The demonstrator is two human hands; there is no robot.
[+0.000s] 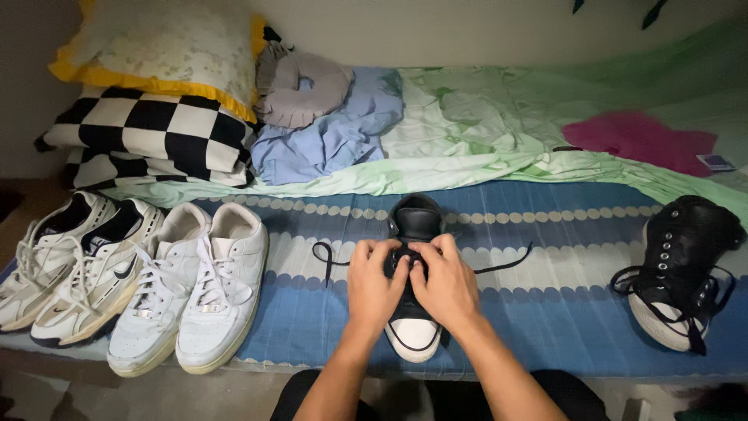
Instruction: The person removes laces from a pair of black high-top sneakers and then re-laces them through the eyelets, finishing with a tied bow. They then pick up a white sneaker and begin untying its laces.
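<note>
Both hands, L (375, 282) & R (444, 282), pinch the black lace (502, 263) over a black high-top sneaker w/ white toe (414, 327), mid-bed on the blue striped sheet (545, 312); lacing step underway, judging by grip; next needs even tension

The black shoe (415, 222) looks like smooth leather with a soft shine, and its toe (414, 337) is white rubber. Its laces (502, 263) are thin black cloth. Under the shoe, the blue striped sheet (561, 304) is matt woven cloth. Far left of the shoe, the white sneakers (195, 288) look smooth and a bit shiny. Behind it, the green sheet (483, 125) is thin, wrinkly cloth.
</note>
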